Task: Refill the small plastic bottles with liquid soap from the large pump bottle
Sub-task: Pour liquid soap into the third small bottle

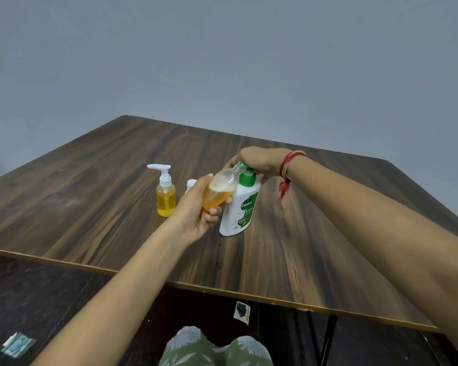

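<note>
Tilted small bottle (220, 192) in left hand (196, 210), mouth under pump (245, 171).

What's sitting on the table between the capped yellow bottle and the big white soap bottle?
In the head view, a small white pump cap, partly hidden behind the left hand holding the tilted small bottle.

I count two small bottles (166, 197) (220, 191), one big pump bottle (240, 207), one loose white pump cap (191, 184), my two hands (196, 207) (259, 161).
</note>
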A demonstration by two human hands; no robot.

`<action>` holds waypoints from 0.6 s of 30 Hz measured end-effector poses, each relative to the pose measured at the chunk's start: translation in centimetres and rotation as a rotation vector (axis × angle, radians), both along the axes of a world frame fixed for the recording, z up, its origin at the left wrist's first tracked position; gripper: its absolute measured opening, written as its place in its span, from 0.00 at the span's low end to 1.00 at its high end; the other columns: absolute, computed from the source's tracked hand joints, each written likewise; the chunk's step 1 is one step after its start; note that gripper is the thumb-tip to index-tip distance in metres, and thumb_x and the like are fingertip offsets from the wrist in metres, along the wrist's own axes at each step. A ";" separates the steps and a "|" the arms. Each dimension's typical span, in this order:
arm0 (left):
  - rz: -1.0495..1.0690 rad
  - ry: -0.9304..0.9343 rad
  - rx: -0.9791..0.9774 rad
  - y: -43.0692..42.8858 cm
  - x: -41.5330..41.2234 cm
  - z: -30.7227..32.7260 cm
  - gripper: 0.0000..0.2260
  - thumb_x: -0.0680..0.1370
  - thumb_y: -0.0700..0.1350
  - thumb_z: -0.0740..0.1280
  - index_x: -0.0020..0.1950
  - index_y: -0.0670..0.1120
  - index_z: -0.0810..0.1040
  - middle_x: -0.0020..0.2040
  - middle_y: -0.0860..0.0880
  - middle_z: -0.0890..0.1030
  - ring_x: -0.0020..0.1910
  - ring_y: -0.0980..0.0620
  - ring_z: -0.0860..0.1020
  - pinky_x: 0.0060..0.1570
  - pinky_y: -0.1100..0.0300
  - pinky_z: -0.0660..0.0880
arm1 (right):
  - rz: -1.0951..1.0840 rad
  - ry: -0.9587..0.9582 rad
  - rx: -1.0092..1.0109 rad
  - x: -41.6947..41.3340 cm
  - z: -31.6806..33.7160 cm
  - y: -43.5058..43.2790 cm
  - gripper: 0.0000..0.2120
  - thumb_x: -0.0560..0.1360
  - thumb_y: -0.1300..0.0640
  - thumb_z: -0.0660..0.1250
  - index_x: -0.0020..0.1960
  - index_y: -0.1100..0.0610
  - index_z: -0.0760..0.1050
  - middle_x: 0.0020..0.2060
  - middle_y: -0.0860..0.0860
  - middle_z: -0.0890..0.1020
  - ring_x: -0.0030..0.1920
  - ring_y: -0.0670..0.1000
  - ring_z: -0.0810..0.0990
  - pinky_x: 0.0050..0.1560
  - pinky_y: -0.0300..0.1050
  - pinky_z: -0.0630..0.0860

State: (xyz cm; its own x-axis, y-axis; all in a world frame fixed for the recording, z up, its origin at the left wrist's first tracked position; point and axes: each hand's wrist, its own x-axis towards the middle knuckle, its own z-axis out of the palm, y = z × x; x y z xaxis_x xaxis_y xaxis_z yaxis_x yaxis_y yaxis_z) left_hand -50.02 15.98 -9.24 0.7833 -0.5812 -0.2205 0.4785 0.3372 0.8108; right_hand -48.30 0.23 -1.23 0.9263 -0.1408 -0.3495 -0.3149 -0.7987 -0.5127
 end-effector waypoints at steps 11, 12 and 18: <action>0.023 -0.013 0.018 0.0 0.2 0.0 0.13 0.80 0.52 0.58 0.48 0.43 0.74 0.29 0.46 0.78 0.17 0.59 0.64 0.14 0.71 0.57 | -0.005 -0.033 -0.028 -0.4 0.0 0.5 0.17 0.74 0.60 0.53 0.54 0.55 0.79 0.53 0.60 0.79 0.49 0.58 0.76 0.50 0.50 0.73; 0.021 -0.012 0.025 0.0 0.2 0.0 0.13 0.80 0.52 0.58 0.48 0.44 0.74 0.29 0.46 0.78 0.17 0.59 0.64 0.14 0.71 0.57 | -0.006 -0.026 -0.021 -0.4 -0.2 0.5 0.17 0.73 0.61 0.54 0.53 0.56 0.79 0.52 0.61 0.80 0.46 0.58 0.76 0.48 0.50 0.72; 0.034 -0.016 0.025 0.0 0.1 0.2 0.13 0.81 0.52 0.58 0.48 0.43 0.74 0.28 0.46 0.78 0.17 0.59 0.64 0.15 0.71 0.57 | -0.023 -0.030 -0.049 -0.5 0.3 0.7 0.17 0.75 0.61 0.53 0.55 0.55 0.78 0.47 0.56 0.78 0.46 0.56 0.76 0.43 0.44 0.70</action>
State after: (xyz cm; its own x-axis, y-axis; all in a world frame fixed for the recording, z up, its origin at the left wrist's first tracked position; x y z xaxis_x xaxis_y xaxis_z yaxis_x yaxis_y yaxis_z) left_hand -49.94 15.96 -9.04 0.8063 -0.5483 -0.2220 0.4541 0.3332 0.8263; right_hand -48.81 0.88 -0.88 0.9325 -0.1787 -0.3140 -0.3189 -0.8156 -0.4829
